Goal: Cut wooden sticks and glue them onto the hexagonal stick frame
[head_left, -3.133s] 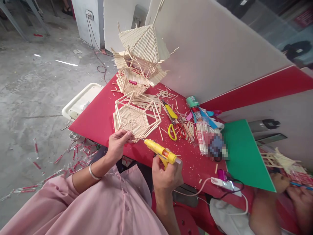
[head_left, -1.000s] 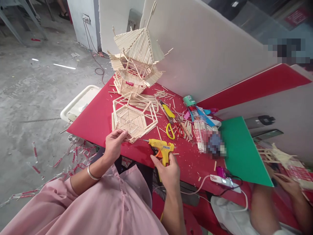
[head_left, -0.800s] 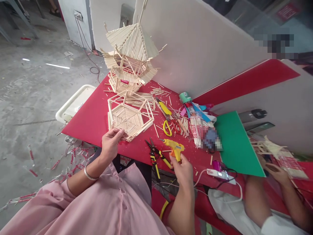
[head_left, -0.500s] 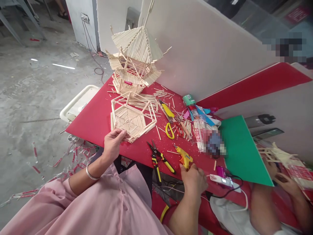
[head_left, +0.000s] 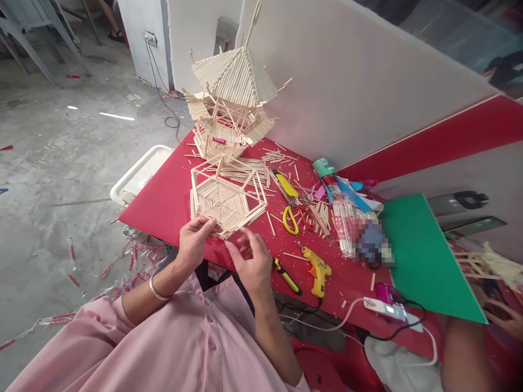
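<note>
red-and-clear plastic wrappers [head_left: 134, 256] litter the floor at the left, near a white tray [head_left: 119, 182] beyond the edge of the red table [head_left: 151, 204]. the left hand [head_left: 194, 245], a bangle on its wrist, has thumb and forefinger pinching the near left edge of a hexagonal stick frame [head_left: 220, 204].

the frame is over the near edge of the table, just in front of a stick pagoda model [head_left: 235, 79]; whether it rests flat i cannot tell. it is made of pale, slim, unpainted sticks. its floor is laid in triangular sections whose sticks run as nested hexagons around a small centre, with darker seams between them. thin sticks stand above the rim as an open railing, peaked at the far side.

the right hand [head_left: 253, 258] is at the frame's near corner, its thumb and forefinger parted and the other fingers curled; whether a tip touches the wood i cannot tell. behind it, black-and-yellow pliers [head_left: 288, 277] are partly hidden. farther off are scissors [head_left: 290, 220] with a yellow handle loop.

to the right lies a yellow glue gun [head_left: 318, 268]; its small bluish label is too tiny to read. beyond are a green container [head_left: 324, 166] with a pale, unreadable label and plastic stick packs [head_left: 342, 226] with red print, also illegible. a green board [head_left: 433, 256] stands between these and a co-worker's hand [head_left: 506, 321] at the far right.
</note>
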The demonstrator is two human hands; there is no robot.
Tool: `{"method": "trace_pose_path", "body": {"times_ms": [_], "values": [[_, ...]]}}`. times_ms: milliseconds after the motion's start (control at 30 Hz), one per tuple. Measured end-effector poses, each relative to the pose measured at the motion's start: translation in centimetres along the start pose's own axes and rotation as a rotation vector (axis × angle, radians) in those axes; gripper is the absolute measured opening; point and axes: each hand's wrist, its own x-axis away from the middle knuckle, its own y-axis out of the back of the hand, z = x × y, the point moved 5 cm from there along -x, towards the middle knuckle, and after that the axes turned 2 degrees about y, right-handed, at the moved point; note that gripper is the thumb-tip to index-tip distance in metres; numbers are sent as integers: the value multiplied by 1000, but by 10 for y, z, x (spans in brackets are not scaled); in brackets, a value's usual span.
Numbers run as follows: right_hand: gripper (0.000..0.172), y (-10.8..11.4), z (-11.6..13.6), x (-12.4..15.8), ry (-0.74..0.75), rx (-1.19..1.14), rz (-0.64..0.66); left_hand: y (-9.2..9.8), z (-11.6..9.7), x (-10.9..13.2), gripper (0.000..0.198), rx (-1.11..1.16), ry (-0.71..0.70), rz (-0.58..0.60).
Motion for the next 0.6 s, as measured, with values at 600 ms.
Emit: {"method": "trace_pose_path", "body": {"times_ms": [600], "values": [[25, -9, 0, -12, 162, 184, -120, 0, 1, -1, 30, -6, -2, 16]]}}
